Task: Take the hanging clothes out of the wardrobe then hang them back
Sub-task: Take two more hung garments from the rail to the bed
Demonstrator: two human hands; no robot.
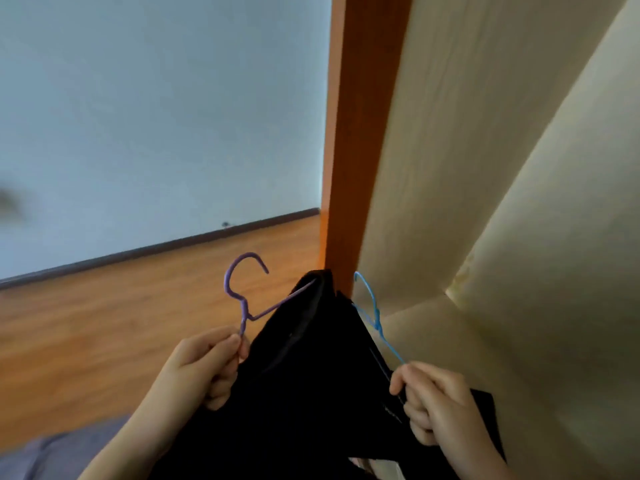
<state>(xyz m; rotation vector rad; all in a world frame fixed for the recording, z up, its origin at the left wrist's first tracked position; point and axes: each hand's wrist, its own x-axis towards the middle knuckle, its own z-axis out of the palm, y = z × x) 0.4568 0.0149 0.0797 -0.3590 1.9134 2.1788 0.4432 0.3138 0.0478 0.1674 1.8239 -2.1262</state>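
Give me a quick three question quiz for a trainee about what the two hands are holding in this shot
1. Multiple choice: what colour is the hanger that the left hand pinches? A) red B) purple C) white
2. True or false: the black clothing lies flat on the wooden floor.
3. Fill in the blank: the right hand grips the wire of the ___ hanger.

Key
1. B: it is the purple hanger, its hook free in the air.
2. False: the clothing is held up between the two hands.
3. Blue: it is the blue hanger.
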